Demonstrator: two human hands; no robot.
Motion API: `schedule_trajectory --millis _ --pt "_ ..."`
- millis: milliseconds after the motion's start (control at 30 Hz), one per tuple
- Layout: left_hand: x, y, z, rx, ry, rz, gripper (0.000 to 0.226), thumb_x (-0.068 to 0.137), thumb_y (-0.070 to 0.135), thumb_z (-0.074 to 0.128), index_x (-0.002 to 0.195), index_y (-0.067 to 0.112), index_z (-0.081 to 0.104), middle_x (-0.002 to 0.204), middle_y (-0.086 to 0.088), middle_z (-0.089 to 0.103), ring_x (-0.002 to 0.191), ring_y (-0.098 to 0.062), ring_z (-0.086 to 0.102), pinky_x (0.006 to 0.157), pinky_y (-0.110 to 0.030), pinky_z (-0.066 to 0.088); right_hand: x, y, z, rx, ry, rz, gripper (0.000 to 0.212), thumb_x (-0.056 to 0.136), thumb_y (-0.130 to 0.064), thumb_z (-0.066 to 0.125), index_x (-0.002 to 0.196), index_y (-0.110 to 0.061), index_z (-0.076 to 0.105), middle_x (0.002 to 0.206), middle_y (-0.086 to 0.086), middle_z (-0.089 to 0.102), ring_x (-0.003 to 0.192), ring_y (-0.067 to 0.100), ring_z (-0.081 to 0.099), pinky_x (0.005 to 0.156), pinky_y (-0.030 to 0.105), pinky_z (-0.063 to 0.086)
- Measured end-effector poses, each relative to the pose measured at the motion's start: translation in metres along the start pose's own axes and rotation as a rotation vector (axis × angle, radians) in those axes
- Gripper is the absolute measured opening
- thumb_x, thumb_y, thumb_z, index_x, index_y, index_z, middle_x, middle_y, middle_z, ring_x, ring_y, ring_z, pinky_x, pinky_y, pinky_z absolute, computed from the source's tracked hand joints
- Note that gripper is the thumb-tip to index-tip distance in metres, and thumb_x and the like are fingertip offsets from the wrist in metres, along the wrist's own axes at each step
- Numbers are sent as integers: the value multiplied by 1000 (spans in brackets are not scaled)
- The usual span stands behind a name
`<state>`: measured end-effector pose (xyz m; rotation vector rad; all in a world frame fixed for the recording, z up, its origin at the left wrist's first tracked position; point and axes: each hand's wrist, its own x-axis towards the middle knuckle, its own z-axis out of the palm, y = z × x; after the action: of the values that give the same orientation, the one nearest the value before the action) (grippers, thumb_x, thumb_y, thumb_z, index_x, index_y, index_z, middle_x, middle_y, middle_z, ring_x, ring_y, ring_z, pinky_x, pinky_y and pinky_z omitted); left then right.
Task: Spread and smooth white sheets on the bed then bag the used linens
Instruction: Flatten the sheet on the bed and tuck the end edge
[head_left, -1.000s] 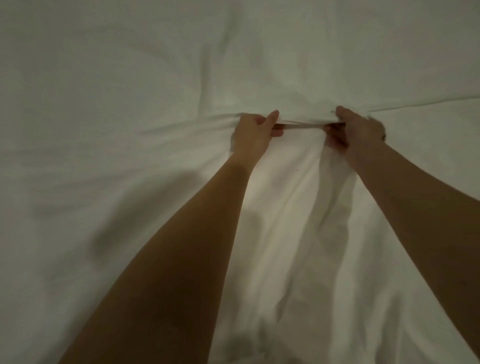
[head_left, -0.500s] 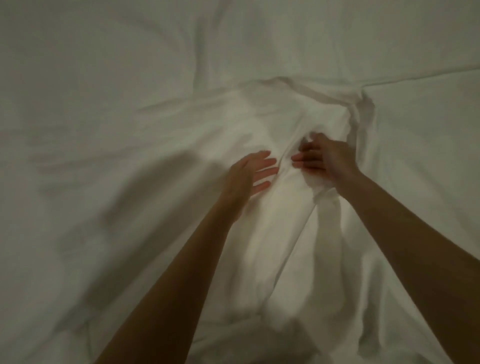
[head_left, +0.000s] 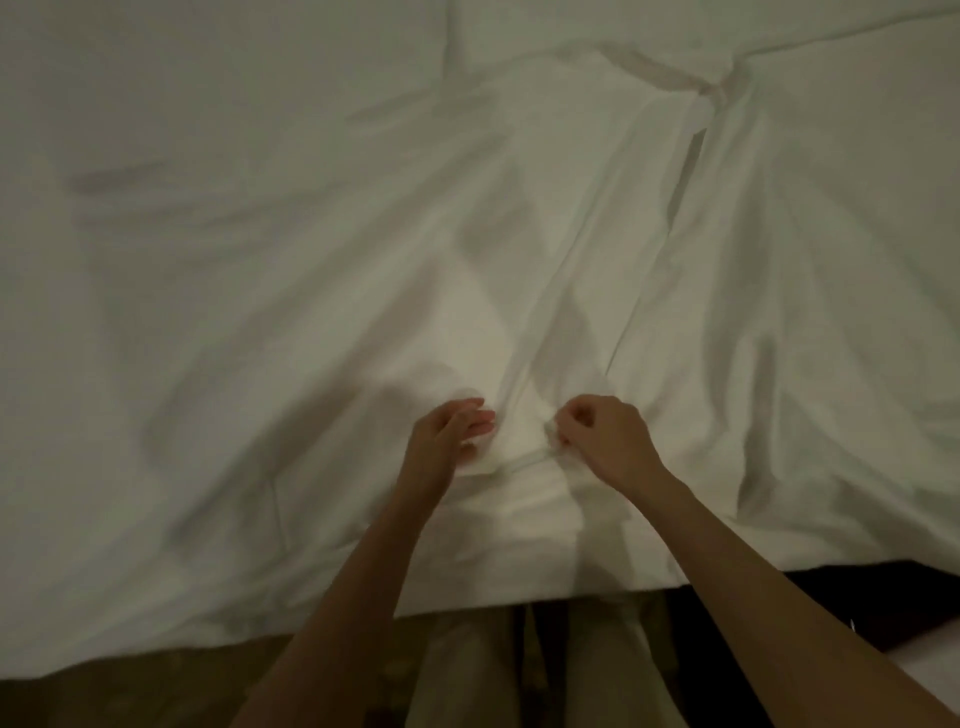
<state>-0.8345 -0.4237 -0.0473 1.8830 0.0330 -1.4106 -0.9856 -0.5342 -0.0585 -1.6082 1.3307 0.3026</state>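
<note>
The white sheet (head_left: 260, 260) lies across the bed (head_left: 779, 530), covering all of the mattress that shows, and its near edge hangs over the side just in front of the person's legs (head_left: 519, 675). It is far from smooth: long ridges run from a bunched knot near the top right down toward the hands, and broad soft creases fan out on both sides.

The right hand (head_left: 605, 439) has its grip clamped on a small gather of the sheet, fingers curled tightly around the cloth. The left hand (head_left: 452, 434) rests just beside it on the fabric with fingers mostly straight; motion blur makes it hard to say whether the grip pinches a fold, so it reads as apart.

By my judgement the task is in its early half: the sheet is laid out but the smoothing is still under way, and the edges are not yet tucked. No bag or used linens appear in view, so that part looks untouched.

Beyond the bed there is brownish floor (head_left: 130, 691) at the lower left and something dark (head_left: 831, 587) at the lower right. Nothing blocks the hands; the dim light and wrinkles are the main hindrance.
</note>
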Motion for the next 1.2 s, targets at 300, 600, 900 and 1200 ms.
schedule_trajectory --millis 300,600,900,1200 --pt "-64 -106 -35 -92 36 -111 17 97 10 52 92 7 68 80 -4 73 73 -13 70 68 -20 53 -57 32 21 -531 -96 -51 48 100 -42 37 74 -10 61 76 3 60 75 22 59 68 31 41" --pt "-106 -170 -29 -529 204 -344 37 93 38 59 91 1 64 83 -10 74 69 -16 72 63 -26 57 -92 59 30 -19 18 24 37 95 -28 55 70 -4 68 67 7 69 52 14 63 56 20 49" --pt "-90 -158 -22 -937 359 -151 46 91 16 66 130 -3 50 109 -10 65 93 -22 66 69 -29 60 -112 63 97 1141 -152 515 51 83 -42 69 118 -6 57 114 12 66 102 25 66 74 33 56" --pt "-107 -208 -25 -810 358 -192 21 92 14 63 108 2 55 105 -11 65 87 -20 66 73 -28 58 -133 92 124 1318 199 534 20 87 -11 70 104 -7 61 104 7 66 92 20 65 75 33 59"
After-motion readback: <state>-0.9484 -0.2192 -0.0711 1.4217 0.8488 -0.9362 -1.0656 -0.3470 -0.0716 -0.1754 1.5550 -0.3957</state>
